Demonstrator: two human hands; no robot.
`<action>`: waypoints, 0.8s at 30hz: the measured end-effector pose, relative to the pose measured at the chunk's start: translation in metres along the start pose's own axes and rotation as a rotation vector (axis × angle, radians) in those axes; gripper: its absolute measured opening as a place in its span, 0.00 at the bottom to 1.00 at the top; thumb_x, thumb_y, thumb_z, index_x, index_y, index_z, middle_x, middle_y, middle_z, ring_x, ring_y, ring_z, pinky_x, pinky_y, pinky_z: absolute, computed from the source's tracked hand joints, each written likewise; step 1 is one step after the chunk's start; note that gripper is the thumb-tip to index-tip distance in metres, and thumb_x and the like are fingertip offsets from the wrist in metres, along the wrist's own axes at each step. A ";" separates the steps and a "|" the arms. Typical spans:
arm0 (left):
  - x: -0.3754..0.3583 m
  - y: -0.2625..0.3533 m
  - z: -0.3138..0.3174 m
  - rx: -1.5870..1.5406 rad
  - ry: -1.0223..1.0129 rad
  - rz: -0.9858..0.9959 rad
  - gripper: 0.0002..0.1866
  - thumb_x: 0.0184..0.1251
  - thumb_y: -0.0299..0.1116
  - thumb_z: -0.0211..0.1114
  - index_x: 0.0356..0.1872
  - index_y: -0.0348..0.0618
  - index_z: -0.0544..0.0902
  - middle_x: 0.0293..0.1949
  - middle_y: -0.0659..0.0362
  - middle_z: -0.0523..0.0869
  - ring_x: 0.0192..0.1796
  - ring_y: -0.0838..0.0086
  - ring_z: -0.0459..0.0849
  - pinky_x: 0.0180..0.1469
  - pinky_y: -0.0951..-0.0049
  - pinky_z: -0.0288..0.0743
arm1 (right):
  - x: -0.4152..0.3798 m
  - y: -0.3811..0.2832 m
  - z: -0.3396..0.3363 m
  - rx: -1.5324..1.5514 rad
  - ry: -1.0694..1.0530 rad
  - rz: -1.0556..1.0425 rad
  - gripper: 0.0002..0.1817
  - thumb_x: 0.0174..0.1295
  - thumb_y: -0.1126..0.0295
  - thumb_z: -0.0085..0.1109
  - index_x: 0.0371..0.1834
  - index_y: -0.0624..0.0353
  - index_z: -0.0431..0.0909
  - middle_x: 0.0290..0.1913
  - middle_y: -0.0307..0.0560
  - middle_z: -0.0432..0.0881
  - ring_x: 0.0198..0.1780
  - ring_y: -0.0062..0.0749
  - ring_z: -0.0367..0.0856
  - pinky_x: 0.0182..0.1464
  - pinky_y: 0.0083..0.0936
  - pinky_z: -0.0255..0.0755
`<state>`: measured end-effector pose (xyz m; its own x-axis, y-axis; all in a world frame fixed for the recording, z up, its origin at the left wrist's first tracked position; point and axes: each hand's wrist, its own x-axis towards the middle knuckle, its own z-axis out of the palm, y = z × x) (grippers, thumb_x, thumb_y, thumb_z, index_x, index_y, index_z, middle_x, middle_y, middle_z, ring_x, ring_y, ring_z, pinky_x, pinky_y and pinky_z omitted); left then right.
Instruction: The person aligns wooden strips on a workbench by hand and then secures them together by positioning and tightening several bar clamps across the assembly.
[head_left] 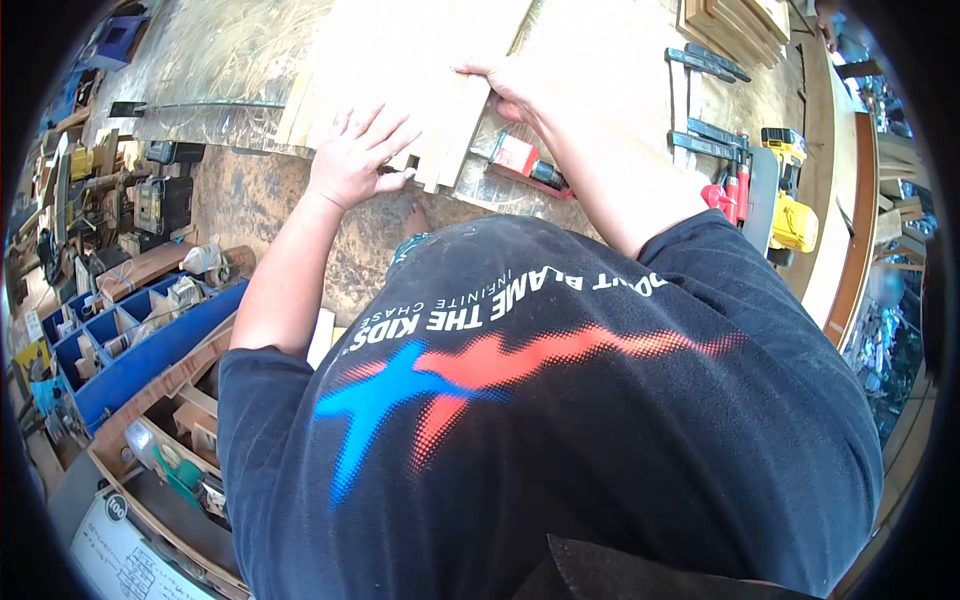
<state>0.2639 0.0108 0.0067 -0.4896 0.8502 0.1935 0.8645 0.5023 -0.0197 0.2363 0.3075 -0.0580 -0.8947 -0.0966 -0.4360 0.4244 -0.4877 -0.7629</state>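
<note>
Pale wooden panel (400, 60) on a workbench (225, 45), under two bare hands.
Panel: at the top centre of the view, washed out by glare, its near edge toward the person's dark T-shirt (600, 400). Left hand (357, 160): palm down at the near left part, fingers spread and extended, clenching nothing. Right hand (508, 88): at the right edge, fingers partly bent; whether it pinches the wood, cannot tell. Red-and-black tool (517, 156): just right of the panel, below the right hand. Long metal bar (215, 104): left of the panel. Bar clamps (705, 140): farther right, well apart from the panel. Yellow-and-black power tool (793, 220): right of the clamps. Stacked boards (735, 28): upper right. Blue compartment tray (150, 365): lower left, holding assorted small items.
</note>
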 end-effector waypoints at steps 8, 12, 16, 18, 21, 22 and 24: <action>-0.001 -0.001 0.004 0.007 0.010 0.010 0.45 0.48 0.61 0.75 0.74 0.72 0.75 0.75 0.71 0.76 0.75 0.65 0.74 0.77 0.44 0.65 | -0.004 0.003 -0.001 0.012 0.010 -0.027 0.16 0.68 0.72 0.68 0.56 0.67 0.81 0.48 0.48 0.88 0.51 0.32 0.89 0.58 0.33 0.86; -0.001 -0.003 0.004 0.004 0.037 0.015 0.45 0.48 0.61 0.74 0.74 0.71 0.75 0.75 0.72 0.75 0.75 0.66 0.74 0.78 0.44 0.64 | 0.003 0.009 -0.009 0.026 -0.006 -0.052 0.17 0.69 0.72 0.68 0.57 0.67 0.80 0.49 0.49 0.88 0.52 0.33 0.89 0.60 0.31 0.86; -0.002 -0.001 0.004 -0.001 0.029 0.003 0.45 0.50 0.62 0.74 0.74 0.71 0.75 0.75 0.72 0.75 0.75 0.66 0.75 0.78 0.44 0.63 | 0.013 0.020 -0.023 0.107 -0.041 -0.071 0.16 0.69 0.71 0.68 0.56 0.67 0.80 0.49 0.49 0.88 0.52 0.32 0.89 0.60 0.30 0.85; -0.002 -0.001 0.005 0.009 0.022 0.001 0.44 0.52 0.62 0.74 0.74 0.70 0.75 0.75 0.71 0.76 0.74 0.65 0.75 0.78 0.43 0.63 | 0.011 0.017 -0.024 0.092 -0.026 -0.065 0.16 0.70 0.71 0.68 0.56 0.67 0.81 0.49 0.49 0.89 0.52 0.31 0.89 0.60 0.29 0.86; 0.000 0.000 0.002 0.008 0.017 -0.001 0.42 0.54 0.62 0.73 0.74 0.69 0.75 0.75 0.70 0.76 0.74 0.63 0.75 0.77 0.42 0.62 | -0.003 0.004 -0.011 0.025 -0.005 -0.013 0.15 0.70 0.71 0.68 0.56 0.67 0.81 0.49 0.47 0.89 0.52 0.31 0.89 0.59 0.28 0.86; 0.002 -0.001 -0.001 0.002 0.015 0.001 0.41 0.56 0.62 0.73 0.74 0.69 0.76 0.74 0.69 0.76 0.74 0.63 0.75 0.77 0.41 0.62 | -0.006 -0.003 -0.006 -0.006 0.003 0.004 0.15 0.70 0.71 0.68 0.56 0.66 0.81 0.50 0.47 0.89 0.52 0.31 0.89 0.59 0.28 0.86; 0.002 0.003 -0.007 -0.014 0.014 0.000 0.38 0.58 0.61 0.72 0.73 0.69 0.77 0.74 0.67 0.77 0.74 0.61 0.75 0.77 0.40 0.62 | -0.009 -0.005 -0.001 -0.017 0.042 0.015 0.15 0.70 0.70 0.68 0.56 0.65 0.81 0.50 0.46 0.88 0.52 0.30 0.89 0.59 0.29 0.86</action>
<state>0.2657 0.0130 0.0141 -0.4881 0.8478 0.2075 0.8660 0.5000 -0.0059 0.2420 0.3117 -0.0506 -0.8818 -0.0672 -0.4669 0.4405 -0.4715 -0.7640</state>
